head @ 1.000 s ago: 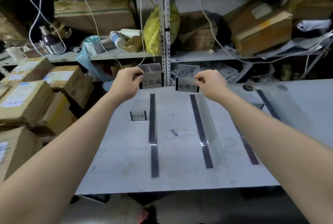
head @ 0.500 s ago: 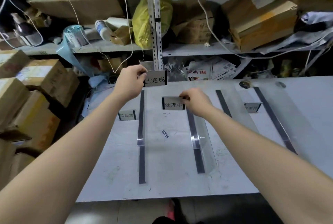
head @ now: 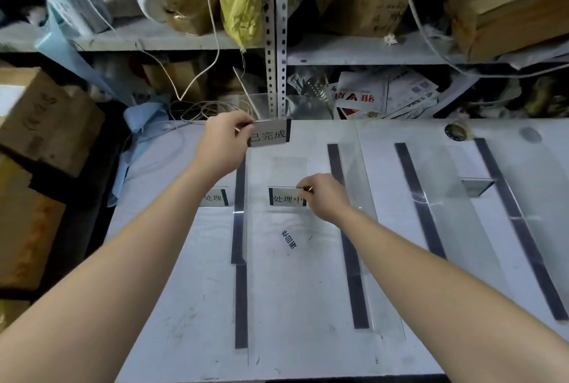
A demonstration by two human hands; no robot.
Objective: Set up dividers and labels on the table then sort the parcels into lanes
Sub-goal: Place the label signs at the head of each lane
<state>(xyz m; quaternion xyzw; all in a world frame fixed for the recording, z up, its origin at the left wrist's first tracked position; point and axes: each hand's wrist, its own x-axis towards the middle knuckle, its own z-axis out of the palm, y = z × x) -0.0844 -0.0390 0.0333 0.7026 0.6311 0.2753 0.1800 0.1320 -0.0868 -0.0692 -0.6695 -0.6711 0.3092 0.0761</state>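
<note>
Four clear walls stood on edge along the table [head: 184, 321], cutting it into lanes open toward me. The first divider [head: 241, 290] ran below my left hand [head: 223, 144], which held the 已完成 label [head: 271, 136] above the far edge. My right forearm crossed over the second divider [head: 357, 296]. Between those two, the 处理中 label [head: 284, 199], pinched by my right hand [head: 323, 195], barred mid-lane, with bare table nearer me. Another label stand [head: 477, 187] sat between the third divider [head: 420, 204] and fourth divider [head: 520, 228]. Beyond the far edge, the shelf post [head: 275, 44] and loose wires [head: 197, 105] crowded the way, and cardboard boxes [head: 46, 124] crowded the left.
</note>
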